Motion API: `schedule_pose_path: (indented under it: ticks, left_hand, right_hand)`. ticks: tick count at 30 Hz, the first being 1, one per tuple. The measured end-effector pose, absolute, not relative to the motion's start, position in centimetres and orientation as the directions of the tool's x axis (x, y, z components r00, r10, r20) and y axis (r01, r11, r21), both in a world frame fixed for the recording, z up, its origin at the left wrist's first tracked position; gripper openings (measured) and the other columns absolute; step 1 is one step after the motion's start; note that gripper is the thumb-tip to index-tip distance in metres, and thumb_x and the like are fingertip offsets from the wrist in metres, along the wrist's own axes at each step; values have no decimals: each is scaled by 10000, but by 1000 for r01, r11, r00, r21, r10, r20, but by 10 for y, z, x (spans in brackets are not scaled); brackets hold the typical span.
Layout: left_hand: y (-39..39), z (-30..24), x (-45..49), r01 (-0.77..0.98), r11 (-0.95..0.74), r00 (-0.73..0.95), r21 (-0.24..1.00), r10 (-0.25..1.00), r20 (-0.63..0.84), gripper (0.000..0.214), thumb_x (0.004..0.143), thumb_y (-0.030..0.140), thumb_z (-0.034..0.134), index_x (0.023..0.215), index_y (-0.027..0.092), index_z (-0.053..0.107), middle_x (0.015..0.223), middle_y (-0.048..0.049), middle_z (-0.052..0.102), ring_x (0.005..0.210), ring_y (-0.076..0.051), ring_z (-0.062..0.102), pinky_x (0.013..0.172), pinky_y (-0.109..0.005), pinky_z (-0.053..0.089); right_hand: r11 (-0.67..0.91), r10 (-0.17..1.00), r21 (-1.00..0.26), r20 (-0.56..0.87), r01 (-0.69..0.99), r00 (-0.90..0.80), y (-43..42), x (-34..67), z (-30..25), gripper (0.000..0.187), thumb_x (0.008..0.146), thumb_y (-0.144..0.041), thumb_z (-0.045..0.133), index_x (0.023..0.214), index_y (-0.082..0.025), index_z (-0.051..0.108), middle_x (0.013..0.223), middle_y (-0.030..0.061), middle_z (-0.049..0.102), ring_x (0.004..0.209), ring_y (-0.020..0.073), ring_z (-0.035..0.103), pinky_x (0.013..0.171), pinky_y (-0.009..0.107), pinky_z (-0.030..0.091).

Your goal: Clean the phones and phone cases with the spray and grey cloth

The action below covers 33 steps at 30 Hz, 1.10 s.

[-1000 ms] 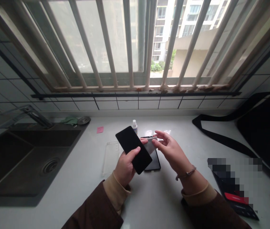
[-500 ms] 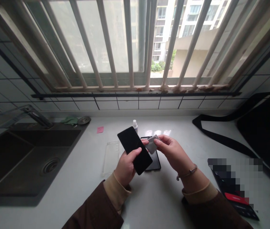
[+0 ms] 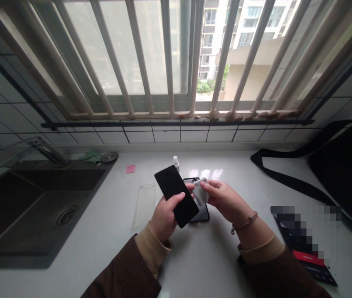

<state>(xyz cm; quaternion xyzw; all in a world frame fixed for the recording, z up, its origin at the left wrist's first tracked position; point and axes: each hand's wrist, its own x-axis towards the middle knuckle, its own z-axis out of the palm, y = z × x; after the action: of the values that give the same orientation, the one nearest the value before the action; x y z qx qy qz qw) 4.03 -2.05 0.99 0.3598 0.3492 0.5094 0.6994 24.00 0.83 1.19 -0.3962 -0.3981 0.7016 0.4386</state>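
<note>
A black smartphone [image 3: 176,194] lies tilted in my left hand [image 3: 165,217], the thumb across its dark screen and the fingers behind it. My right hand [image 3: 224,198], with a bracelet at the wrist, pinches a small folded grey cloth [image 3: 201,191] just right of the phone. Fingertips of my left hand show between the phone and the cloth. Beneath both, partly covered, a black-edged phone case [image 3: 203,214] rests on the counter. To the left is a clear phone case [image 3: 143,205]. A small white-capped bottle [image 3: 176,160] stands behind the phone.
A dark sink [image 3: 44,244] with a faucet [image 3: 50,151] takes up the left of the white counter [image 3: 207,260]. Near it lie a green cloth [image 3: 91,156] and a pink note [image 3: 130,169]. A black bag [image 3: 346,161] with its strap and a partly pixelated dark-and-red item [image 3: 308,257] are at right.
The grey cloth has turned more upright and shifted slightly right in my right hand, which has lowered a little. My left hand and the phone are almost unmoved.
</note>
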Motion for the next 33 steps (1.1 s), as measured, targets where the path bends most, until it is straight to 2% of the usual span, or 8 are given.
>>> schedule_pose_path:
  ticks: [4, 9, 14, 18, 21, 24, 27, 33]
  left_hand:
    - [-21, 11, 40, -452, 236, 252, 860, 959, -130, 367, 925, 342, 687, 1224, 150, 778, 1319, -143, 728, 1146, -335, 694, 985, -421, 540]
    - [-21, 14, 43, -468, 276, 246, 840, 953, -176, 382, 906, 333, 701, 1211, 116, 774, 1282, -169, 744, 1176, -351, 692, 999, -423, 539]
    - [-20, 13, 43, -521, 312, 280, 795, 942, -187, 436, 879, 218, 664, 1304, 133, 713, 1267, -168, 745, 1109, -327, 727, 976, -454, 561]
    - [-22, 10, 41, -403, 477, 461, 781, 843, -277, 376, 952, 359, 598, 1186, 99, 735, 978, -169, 782, 820, -270, 742, 786, -396, 582]
    - [-24, 8, 42, -270, 623, 627, 734, 692, -357, 782, 1010, 724, 337, 1073, 61, 747, 806, -205, 758, 729, -267, 733, 719, -353, 562]
    - [-27, 3, 46, -233, 677, 689, 699, 622, -372, 1028, 932, 864, 116, 1060, 63, 746, 772, -218, 753, 672, -270, 731, 683, -357, 568]
    - [-28, -2, 47, -214, 692, 683, 689, 610, -401, 1037, 917, 879, 120, 979, 61, 754, 754, -224, 749, 647, -273, 735, 672, -365, 582]
    - [-24, -9, 47, -283, 661, 587, 695, 692, -419, 1005, 901, 902, 223, 1059, 63, 753, 742, -206, 754, 630, -292, 745, 645, -384, 595]
  right_hand:
    - [-328, 928, -883, -235, -337, -289, 8, 240, 13, 422, 849, -504, 842, 1097, -166, 794, 1053, 102, 802, 942, 228, 747, 816, 314, 560]
    - [-166, 982, -958, -139, -234, -129, 8, 238, 11, 482, 832, -569, 833, 1053, -142, 796, 989, 105, 803, 874, 232, 732, 776, 323, 561]
    - [-36, 984, -983, -66, -180, 163, 14, 243, 6, 533, 811, -606, 824, 1042, -127, 788, 920, 89, 799, 787, 215, 711, 695, 304, 553]
    - [152, 918, -975, 200, 162, 343, 12, 246, 7, 452, 961, -571, 670, 1073, -152, 796, 921, 81, 808, 847, 243, 744, 779, 345, 589]
    - [274, 867, -834, 430, 478, 253, 3, 239, 9, 352, 1041, -457, 588, 1159, -200, 797, 1023, 80, 826, 922, 259, 779, 824, 358, 612]
    - [467, 824, -683, 567, 561, 4, -4, 227, 6, 314, 1070, -311, 547, 1292, -235, 756, 1253, 77, 793, 1135, 259, 771, 999, 373, 615]
    - [603, 774, -618, 606, 504, -183, -6, 219, 1, 364, 1078, -193, 497, 1370, -235, 709, 1408, 71, 713, 1304, 230, 688, 1160, 377, 545]
    - [710, 696, -541, 635, 450, -334, -6, 214, -4, 406, 1071, -108, 485, 1409, -233, 671, 1468, 76, 666, 1391, 214, 613, 1229, 418, 491]
